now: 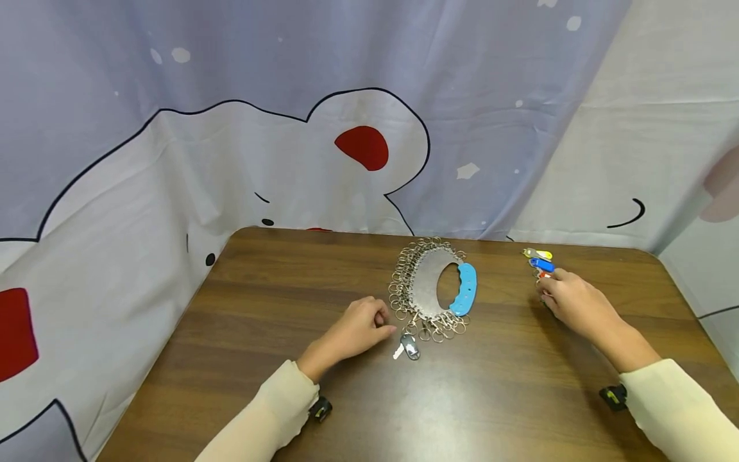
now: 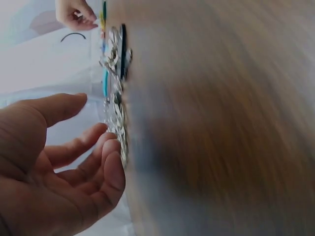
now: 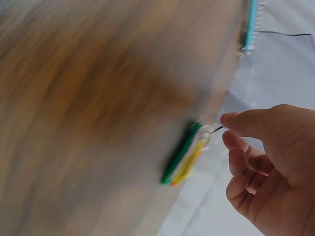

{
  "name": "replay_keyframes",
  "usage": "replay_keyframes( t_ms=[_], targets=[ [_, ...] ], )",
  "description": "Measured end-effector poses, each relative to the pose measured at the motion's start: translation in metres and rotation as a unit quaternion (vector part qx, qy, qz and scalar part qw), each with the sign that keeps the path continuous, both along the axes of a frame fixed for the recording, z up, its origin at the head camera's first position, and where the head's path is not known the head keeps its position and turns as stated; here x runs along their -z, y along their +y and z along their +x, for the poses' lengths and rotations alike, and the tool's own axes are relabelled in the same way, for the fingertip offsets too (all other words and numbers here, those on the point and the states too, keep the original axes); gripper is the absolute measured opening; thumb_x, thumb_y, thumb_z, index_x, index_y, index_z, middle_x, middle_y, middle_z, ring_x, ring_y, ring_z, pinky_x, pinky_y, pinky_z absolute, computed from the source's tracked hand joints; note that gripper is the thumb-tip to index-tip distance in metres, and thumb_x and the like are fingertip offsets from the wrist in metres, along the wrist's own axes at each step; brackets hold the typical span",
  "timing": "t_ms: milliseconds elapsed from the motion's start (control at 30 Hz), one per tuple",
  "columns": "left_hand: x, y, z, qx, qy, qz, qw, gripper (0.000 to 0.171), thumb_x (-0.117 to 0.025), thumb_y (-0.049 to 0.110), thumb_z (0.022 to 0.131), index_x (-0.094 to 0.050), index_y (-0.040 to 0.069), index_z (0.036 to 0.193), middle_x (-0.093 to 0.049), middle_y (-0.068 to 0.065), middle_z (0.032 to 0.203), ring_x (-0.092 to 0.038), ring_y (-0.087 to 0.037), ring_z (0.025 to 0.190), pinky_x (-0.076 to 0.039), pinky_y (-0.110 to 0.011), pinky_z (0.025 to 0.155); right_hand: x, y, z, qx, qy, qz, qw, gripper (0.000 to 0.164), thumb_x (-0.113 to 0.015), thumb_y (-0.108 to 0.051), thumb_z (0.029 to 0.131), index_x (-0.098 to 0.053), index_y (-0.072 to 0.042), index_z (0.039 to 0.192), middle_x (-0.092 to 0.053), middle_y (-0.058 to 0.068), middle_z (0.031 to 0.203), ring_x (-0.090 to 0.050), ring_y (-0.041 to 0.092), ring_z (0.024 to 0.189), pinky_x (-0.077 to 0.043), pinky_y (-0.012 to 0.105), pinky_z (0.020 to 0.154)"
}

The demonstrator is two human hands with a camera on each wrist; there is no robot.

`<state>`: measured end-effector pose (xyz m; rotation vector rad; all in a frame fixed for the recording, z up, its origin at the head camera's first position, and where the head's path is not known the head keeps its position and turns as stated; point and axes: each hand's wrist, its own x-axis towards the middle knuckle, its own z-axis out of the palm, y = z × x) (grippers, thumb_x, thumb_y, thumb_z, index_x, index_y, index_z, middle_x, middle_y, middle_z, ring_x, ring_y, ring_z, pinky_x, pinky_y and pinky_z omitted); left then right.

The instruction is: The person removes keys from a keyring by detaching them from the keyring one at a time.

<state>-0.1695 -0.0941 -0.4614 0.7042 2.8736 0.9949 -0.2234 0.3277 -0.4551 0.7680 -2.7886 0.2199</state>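
A curved metal plate [image 1: 426, 282] with a light-blue handle [image 1: 467, 290] lies on the table, with many small clips and rings along its edge. Just in front of it lies a key with a dark fob [image 1: 410, 346]. My left hand [image 1: 362, 326] hovers left of the key, fingers loosely bent around nothing. At the far right, my right hand [image 1: 574, 301] reaches over colored key tags: yellow [image 1: 539, 255], blue [image 1: 542, 264] and red [image 1: 544, 275], partly hidden. A green tag [image 3: 181, 153] shows in the right wrist view, apart from the bent fingers; a gap separates thumb and index finger.
The brown wooden table [image 1: 277, 289] ends at a patterned curtain [image 1: 323, 160] along its back. Bare tabletop separates the metal plate from the colored tags.
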Motion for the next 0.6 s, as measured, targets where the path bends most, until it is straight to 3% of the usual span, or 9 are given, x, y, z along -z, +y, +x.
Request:
replay_keyframes(
  t_ms=[267,600],
  targets=[
    [0.004,0.022,-0.004,-0.026,-0.054,0.006,0.9982,0.014,-0.075,0.02,0.081,-0.066,0.011,0.076,-0.062,0.002,0.068,-0.054,-0.008,0.061,-0.048,-0.024,0.056,-0.017,-0.034,0.012,-0.026,0.018,-0.042,0.999,0.011,-0.073,-0.005,0.08,-0.07,-0.007,0.09,-0.063,0.008,0.088,-0.061,0.024,0.075,-0.054,0.043,0.058],
    [0.003,0.035,-0.005,-0.036,-0.056,-0.01,0.9977,0.018,-0.073,0.02,0.08,-0.064,0.014,0.066,-0.06,0.005,0.061,-0.052,-0.009,0.055,-0.044,-0.024,0.051,-0.017,-0.074,0.018,-0.074,0.015,-0.097,0.992,0.009,-0.076,-0.005,0.078,-0.072,-0.007,0.086,-0.061,0.004,0.082,-0.06,0.016,0.069,-0.054,0.035,0.058]
  ],
)
